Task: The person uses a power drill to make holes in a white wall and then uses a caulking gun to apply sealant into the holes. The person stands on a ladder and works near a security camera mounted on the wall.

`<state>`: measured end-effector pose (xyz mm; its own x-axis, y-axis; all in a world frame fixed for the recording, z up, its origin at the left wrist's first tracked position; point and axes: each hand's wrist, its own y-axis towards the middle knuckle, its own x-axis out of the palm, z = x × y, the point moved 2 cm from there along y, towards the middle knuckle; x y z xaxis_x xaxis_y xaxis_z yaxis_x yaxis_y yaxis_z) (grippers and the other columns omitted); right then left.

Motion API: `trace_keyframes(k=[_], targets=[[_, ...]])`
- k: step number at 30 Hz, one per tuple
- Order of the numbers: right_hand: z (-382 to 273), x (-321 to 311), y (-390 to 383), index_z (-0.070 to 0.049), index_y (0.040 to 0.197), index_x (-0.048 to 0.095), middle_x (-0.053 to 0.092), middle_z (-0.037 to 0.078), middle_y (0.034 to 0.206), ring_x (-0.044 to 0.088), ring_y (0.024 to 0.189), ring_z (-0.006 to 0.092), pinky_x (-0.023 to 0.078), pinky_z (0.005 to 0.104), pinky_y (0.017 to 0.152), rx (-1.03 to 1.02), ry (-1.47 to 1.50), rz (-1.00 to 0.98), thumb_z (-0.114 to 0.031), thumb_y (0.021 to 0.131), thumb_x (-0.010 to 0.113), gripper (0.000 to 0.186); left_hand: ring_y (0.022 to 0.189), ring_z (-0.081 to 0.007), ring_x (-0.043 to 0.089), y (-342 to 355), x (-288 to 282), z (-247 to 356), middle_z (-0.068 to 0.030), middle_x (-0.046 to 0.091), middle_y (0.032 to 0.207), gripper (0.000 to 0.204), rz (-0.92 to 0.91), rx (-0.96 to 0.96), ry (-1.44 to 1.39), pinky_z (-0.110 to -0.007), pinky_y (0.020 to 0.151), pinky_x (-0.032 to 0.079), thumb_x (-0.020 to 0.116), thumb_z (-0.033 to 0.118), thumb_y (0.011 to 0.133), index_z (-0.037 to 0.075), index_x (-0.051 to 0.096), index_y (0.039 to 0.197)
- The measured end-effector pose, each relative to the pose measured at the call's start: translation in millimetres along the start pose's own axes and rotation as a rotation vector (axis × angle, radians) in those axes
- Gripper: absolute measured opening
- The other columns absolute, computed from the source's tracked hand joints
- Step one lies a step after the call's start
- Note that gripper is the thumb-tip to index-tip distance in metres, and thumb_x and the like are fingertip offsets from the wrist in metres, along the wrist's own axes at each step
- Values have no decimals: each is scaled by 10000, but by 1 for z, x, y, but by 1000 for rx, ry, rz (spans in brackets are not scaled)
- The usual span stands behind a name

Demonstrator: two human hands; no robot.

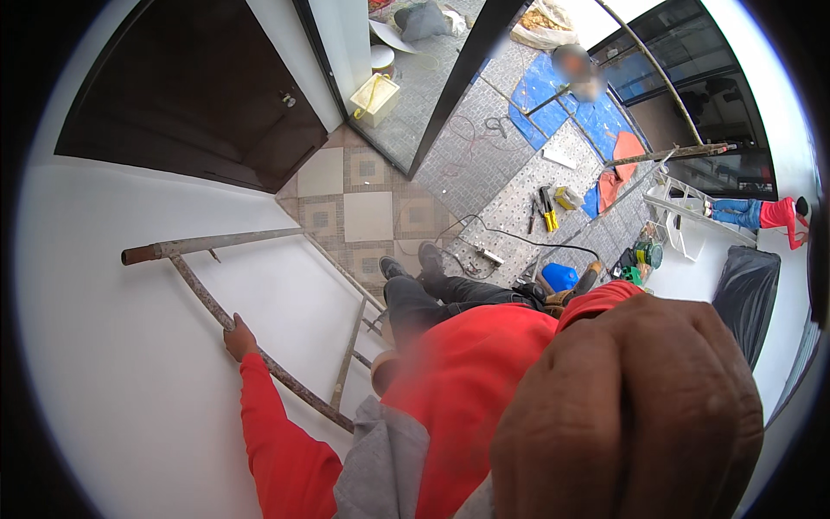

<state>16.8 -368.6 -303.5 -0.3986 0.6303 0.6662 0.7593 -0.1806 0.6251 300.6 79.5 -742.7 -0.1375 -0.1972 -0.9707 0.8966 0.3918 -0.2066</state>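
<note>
My left hand is closed around the curved tube of a worn, paint-spattered metal scaffold frame beside the white wall. The frame's upright ends in an open rusty pipe end near the dark door. Very close to the camera at the lower right, my right hand shows its back and knuckles with the fingers bent. Its fingertips are hidden, so I cannot see what they hold, if anything. My red-sleeved left arm reaches out to the frame, and my legs and shoes show below on the tiled floor.
A brown door and a dark-framed glass panel stand ahead. A black cable, a yellow-and-black tool and a blue container lie on the floor. One person is by a ladder; another is near a blue tarp.
</note>
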Motion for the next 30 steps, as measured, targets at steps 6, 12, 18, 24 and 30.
trace_keyframes(k=[6, 12, 18, 24, 30], targets=[[-10, 3, 8, -79, 919, 800, 700, 87, 892, 613, 737, 157, 559, 245, 617, -142, 2, 18, 7, 831, 779, 124, 1135, -423, 662, 2, 3, -2, -238, 685, 1251, 716, 9, -2, -5, -513, 967, 533, 612, 594, 912, -25, 660, 1270], [-8, -7, 13, -97, 907, 831, 705, 89, 879, 608, 718, 162, 566, 242, 600, -194, -25, -14, 5, 818, 800, 139, 1125, -420, 668, 1, 5, -2, -219, 694, 1243, 697, 30, 41, -55, -525, 954, 535, 628, 589, 900, 12, 657, 1288], [-15, 3, 19, -101, 871, 826, 683, 85, 875, 609, 725, 171, 555, 263, 585, -177, -14, 48, -33, 859, 782, 81, 1127, -415, 668, -6, -3, 3, -199, 705, 1222, 660, 53, -24, 20, -543, 945, 534, 629, 595, 896, 43, 673, 1255], [-7, -27, 9, 43, 870, 728, 622, 207, 878, 624, 747, 289, 512, 387, 641, -123, -243, -122, 11, 929, 650, 104, 1151, -408, 659, -3, -1, 1, -204, 693, 1245, 661, 15, 80, -14, -547, 949, 533, 620, 596, 906, 46, 662, 1272], [-3, -17, -7, 3, 965, 722, 669, 165, 986, 653, 814, 290, 551, 363, 715, 153, -116, 3, -62, 987, 626, 118, 1132, -436, 661, -4, 0, 3, -265, 679, 1244, 776, 38, 52, -78, -518, 957, 538, 583, 623, 928, -65, 626, 1282]])
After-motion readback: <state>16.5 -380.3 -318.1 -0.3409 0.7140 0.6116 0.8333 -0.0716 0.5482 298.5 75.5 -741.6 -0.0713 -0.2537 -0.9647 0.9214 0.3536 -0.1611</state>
